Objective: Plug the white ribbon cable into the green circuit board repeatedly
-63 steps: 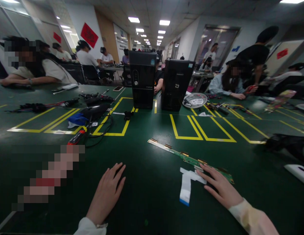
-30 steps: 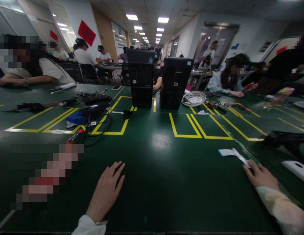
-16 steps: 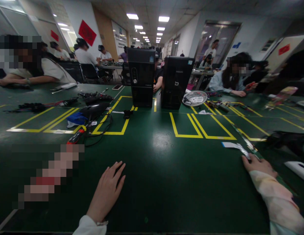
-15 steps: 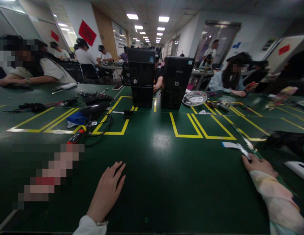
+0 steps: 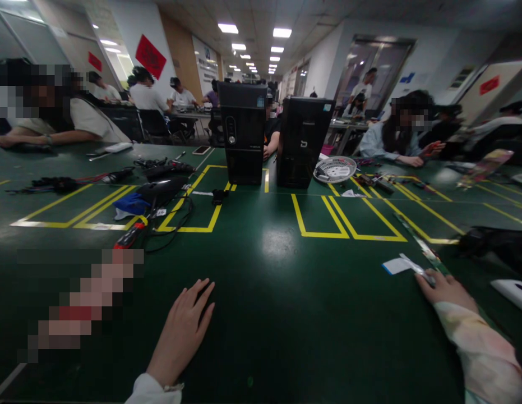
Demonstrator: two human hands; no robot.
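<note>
A small white tag bears blurred writing; nearer, the left hand lies loosely spread and free on the worktop. The left tower's lettering is too small to read; the right tower shows a Q-like logo. White ribbon cable and green circuit strip meet the right hand's fingers, whose grip I cannot tell.

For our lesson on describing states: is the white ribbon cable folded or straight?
Folded: the ribbon cable turns sharply between its blue-edged end and the right hand.
</note>
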